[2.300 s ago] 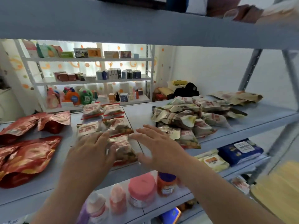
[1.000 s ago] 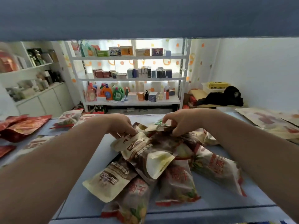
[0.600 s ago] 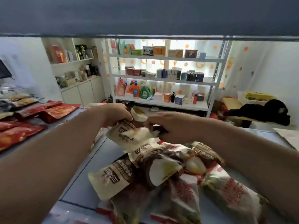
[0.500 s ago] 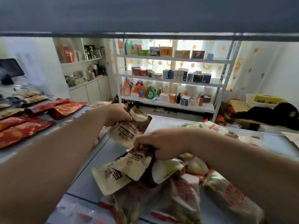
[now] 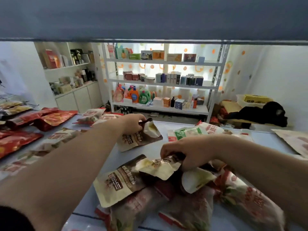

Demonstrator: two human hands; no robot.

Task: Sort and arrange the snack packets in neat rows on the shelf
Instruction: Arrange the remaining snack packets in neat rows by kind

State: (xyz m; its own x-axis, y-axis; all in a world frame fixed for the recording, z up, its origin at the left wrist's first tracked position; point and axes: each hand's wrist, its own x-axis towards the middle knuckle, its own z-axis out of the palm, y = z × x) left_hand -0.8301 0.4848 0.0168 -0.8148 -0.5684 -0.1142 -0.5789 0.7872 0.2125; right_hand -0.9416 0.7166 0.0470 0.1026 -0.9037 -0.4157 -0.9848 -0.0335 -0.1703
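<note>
Lowered since earlier: left hand (image 5: 133,124) pinching brown-and-cream packet (image 5: 138,137) onto shelf (image 5: 106,164) (starting row); right hand (image 5: 188,152) fingers closed on next packet (image 5: 160,165).

Small stockroom-style shop, white walls, backlit far window.

Overhead: dark blue-grey shelf underside (image 5: 150,17) fills top of view. Far wall: white metal rack (image 5: 160,84) w/ 3 visible tiers, boxes on the top 2, detergent bottles (image 5: 138,95) + small cartons on the lowest; bright daylight through a curtain w/ orange dots (image 5: 196,67) behind it. Left: white built-in unit, open shelves (image 5: 70,64) w/ boxes + bottles above 3 closed cabinet doors (image 5: 78,99). Right: plain white wall w/ a few orange dot decals (image 5: 243,53), a yellow box (image 5: 256,98) + dark black bundle (image 5: 260,114) low against it. Floor under the rack dim, some clutter, hard to make out.
</note>
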